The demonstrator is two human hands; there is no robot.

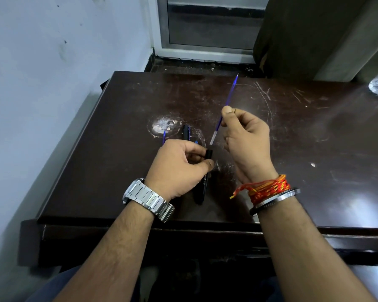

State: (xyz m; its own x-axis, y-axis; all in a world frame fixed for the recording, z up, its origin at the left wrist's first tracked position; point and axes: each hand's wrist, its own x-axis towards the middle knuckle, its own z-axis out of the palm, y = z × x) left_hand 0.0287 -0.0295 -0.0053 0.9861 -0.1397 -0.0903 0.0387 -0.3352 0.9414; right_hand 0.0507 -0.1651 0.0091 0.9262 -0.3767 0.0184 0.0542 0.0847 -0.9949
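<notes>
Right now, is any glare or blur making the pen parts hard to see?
Head view: bright glare patches sit on the dark table, strongest at the right. The blue refill in the right hand looks sharp, while the black pen barrel in the left hand nearly merges with the tabletop. The wide-angle lens bows the table edges.
</notes>
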